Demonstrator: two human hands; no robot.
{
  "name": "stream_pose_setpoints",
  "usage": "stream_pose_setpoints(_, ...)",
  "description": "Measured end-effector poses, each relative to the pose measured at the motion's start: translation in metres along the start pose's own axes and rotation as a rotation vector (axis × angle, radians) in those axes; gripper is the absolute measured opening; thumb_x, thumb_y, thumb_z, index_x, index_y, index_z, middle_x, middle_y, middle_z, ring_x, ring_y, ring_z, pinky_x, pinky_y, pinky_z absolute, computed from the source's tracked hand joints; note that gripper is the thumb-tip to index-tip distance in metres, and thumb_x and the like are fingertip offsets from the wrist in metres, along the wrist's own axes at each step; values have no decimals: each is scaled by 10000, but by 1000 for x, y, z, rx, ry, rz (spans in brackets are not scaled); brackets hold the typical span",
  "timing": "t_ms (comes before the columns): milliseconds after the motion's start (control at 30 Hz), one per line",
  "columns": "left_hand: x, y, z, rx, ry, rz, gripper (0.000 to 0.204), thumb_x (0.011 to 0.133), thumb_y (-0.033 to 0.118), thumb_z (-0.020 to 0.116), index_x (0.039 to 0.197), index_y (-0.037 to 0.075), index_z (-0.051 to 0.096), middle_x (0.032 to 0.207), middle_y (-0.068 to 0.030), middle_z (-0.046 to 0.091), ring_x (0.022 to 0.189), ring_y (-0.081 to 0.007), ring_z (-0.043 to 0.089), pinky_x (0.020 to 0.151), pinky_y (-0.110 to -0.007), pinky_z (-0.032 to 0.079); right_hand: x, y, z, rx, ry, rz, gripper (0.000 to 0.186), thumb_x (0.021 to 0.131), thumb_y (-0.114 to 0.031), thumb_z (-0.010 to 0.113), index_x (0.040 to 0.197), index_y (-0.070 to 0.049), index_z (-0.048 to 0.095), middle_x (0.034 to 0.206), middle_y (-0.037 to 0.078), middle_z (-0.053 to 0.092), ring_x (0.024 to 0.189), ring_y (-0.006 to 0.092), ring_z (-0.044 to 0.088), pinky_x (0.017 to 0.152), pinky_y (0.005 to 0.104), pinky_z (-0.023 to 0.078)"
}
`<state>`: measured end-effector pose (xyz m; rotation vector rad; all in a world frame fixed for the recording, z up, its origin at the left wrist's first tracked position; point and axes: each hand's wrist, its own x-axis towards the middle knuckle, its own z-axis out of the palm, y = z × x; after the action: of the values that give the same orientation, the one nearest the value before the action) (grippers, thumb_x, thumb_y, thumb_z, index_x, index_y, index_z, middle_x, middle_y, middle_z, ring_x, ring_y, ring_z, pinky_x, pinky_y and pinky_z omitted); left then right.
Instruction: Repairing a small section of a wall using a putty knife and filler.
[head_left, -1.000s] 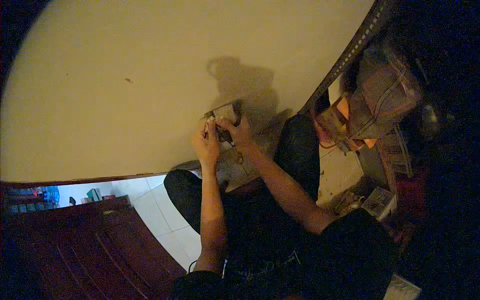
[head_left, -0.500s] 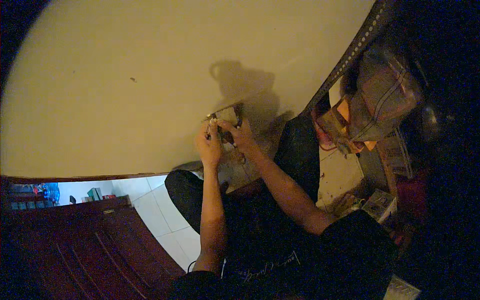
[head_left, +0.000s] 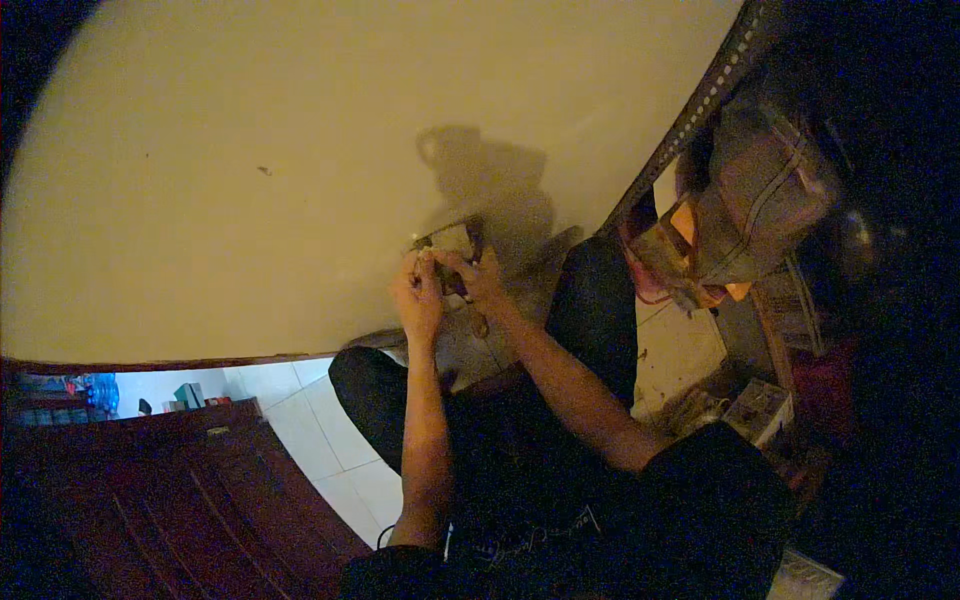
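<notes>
My left hand (head_left: pixel 417 290) and my right hand (head_left: pixel 478 280) meet close together in front of a broad pale surface (head_left: pixel 220 240). Thumb and fingers of the left are closed in a pinch, with a tiny bright spot at the tips. The right has its fingers bent in toward the same point. Between and just beyond them is a small dark-edged piece (head_left: pixel 473 234) with a light middle; its kind is too dim to tell. A small rounded piece (head_left: pixel 480 326) hangs below the right hand. What sits inside the fingertips is hidden.
Both my knees, in dark cloth, flank the hands. A dark strip with light dots (head_left: pixel 715 85) edges the pale surface at right. Beyond it are a clear bag (head_left: pixel 765 190) and a box (head_left: pixel 760 410). Dark red panelling (head_left: pixel 190 490) fills the lower left, beside white floor tiles (head_left: pixel 325 440).
The view has shifted slightly, so the pale surface and hands sit a little lower. The fingers stay together at the same piece, with only small movement.
</notes>
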<state>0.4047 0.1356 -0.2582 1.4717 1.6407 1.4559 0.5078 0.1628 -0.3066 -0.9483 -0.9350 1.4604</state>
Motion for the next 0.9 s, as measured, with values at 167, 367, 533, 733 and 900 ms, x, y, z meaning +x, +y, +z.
stream_pose_setpoints(167,13,20,-5,53,-23,-32,286,943,264,521,887,-2,607,728,-100,597,678,-153,512,642,-299,427,4,-3,2,-264,83,-12,614,660,-373,800,1037,43,551,996,146,627,908,263,597,811,379,483)
stream_pose_setpoints(367,5,11,1,114,3,58,276,939,249,530,919,-14,610,736,-112,597,678,-163,519,641,-295,426,2,-5,-1,15,26,51,309,813,-189,673,1009,48,633,996,82,651,877,199,624,811,321,488)
stream_pose_setpoints(533,-12,-7,6,-36,37,-39,269,938,241,533,938,-17,609,749,-88,602,692,-146,515,633,-279,419,8,33,-9,27,-14,-60,327,768,-224,722,960,27,640,898,89,672,820,172,636,791,315,498)
stream_pose_setpoints(733,-12,-35,-1,-17,-16,-71,270,943,244,529,946,-15,605,781,-70,605,697,-131,506,638,-272,416,1,23,-7,-70,-24,122,369,732,-237,754,966,28,648,947,101,673,856,175,634,789,320,492)
stream_pose_setpoints(900,-20,-40,1,-29,49,-26,255,941,232,532,974,-10,604,807,-92,621,721,-143,531,660,-295,432,2,25,-9,-188,-38,-8,378,718,-246,766,969,11,647,937,93,666,856,191,629,777,338,492)
